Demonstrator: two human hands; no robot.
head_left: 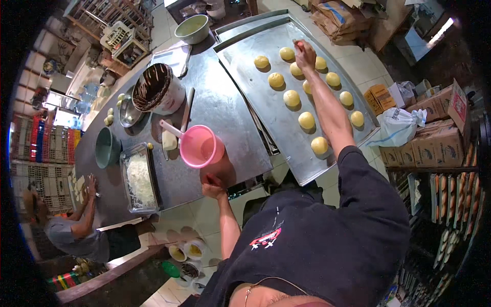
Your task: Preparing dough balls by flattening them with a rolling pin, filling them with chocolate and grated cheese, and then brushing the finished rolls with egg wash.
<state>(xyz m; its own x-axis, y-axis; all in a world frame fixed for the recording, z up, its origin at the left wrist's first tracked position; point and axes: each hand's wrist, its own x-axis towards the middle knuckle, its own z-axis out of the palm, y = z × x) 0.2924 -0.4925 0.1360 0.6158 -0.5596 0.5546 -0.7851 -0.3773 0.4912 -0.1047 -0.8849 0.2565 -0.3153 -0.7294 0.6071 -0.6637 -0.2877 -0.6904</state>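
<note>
My right hand reaches over the far part of a large metal baking tray, its fingers pinched together; what they hold, if anything, is too small to make out. Beneath and around it sit several round yellow dough balls, spaced apart in rows. Close to the table's near edge, my left hand is curled closed, and its grip is hidden. Just beyond that hand stands a pink plastic dipper, its handle pointing to the far left.
On the metal table are a chocolate-smeared bucket, a green bowl, a tub of white flour or crumbs and a pale basin. A co-worker handles flat dough at left. Cardboard boxes stand at right.
</note>
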